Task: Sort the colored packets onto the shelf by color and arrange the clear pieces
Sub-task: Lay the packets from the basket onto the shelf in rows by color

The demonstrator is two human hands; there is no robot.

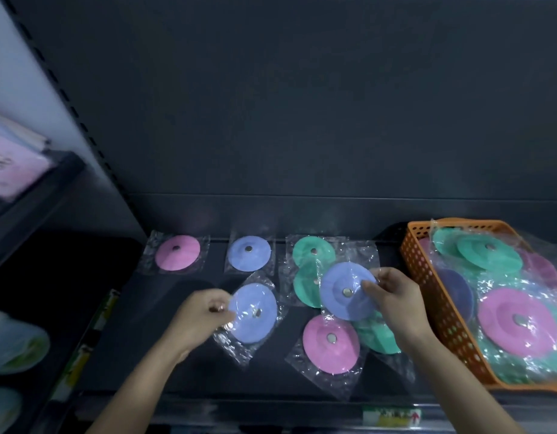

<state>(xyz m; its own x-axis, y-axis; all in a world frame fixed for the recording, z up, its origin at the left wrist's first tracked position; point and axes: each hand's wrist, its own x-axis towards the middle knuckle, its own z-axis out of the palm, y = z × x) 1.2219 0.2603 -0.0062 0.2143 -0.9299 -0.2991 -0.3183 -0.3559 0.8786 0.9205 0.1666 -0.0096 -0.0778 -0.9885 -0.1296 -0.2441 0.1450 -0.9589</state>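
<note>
Left hand (205, 314): fingers curled together, pinching the left edge of the left blue packet (253, 313); whether that packet rests on the shelf (129, 339) or is lifted cannot be told.
Right hand (393, 296): thumb and fingers clamped on the right edge of the right blue packet (347, 291), which overlaps the green packets (308, 277) behind it.
Packet form: each is a coloured disc with a small metal centre, sealed in a clear plastic sleeve.
Back row, left to right: back pink packet (176, 252), back blue packet (249, 253), then the green packets, one partly over the other; the pink and blue ones lie apart.
Front area: front pink packet (331, 339) lies flat near the shelf's front edge, just beside and partly over the front green packet (379, 336).
Orange basket (427, 286): perforated, standing at the right end of the shelf, filled with a loose heap of green, pink and blue packets.
Shelf front: a price label (393, 416) sits on the edge strip.
Far left: a neighbouring rack holds blurred goods, not identifiable.
</note>
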